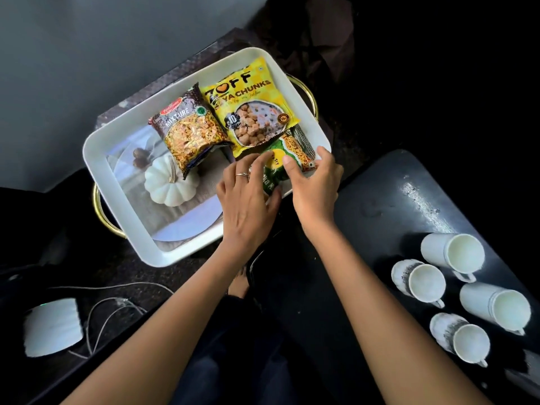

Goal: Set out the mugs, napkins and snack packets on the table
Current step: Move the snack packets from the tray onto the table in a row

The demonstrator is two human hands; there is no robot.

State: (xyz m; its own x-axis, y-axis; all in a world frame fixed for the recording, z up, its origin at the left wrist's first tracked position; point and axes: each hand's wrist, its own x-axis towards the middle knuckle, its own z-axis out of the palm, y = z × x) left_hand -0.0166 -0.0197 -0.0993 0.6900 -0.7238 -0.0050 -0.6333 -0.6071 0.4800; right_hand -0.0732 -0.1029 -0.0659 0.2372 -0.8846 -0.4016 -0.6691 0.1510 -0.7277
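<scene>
Fingers [264,163] touch one of three snack packets [287,159]; four mugs [428,283]

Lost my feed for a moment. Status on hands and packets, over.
Both hands on green snack packet in white tray: left hand, right hand. Grip unconfirmed. Soya chunks packet overlaps it. Four mugs set out.

I see a white tray [122,133] with gold handles, a yellow soya packet [251,109], a brown mixture packet [190,127], a green packet [280,162], a white pumpkin [169,185], and four white mugs [467,252] on a black table [388,200].
</scene>
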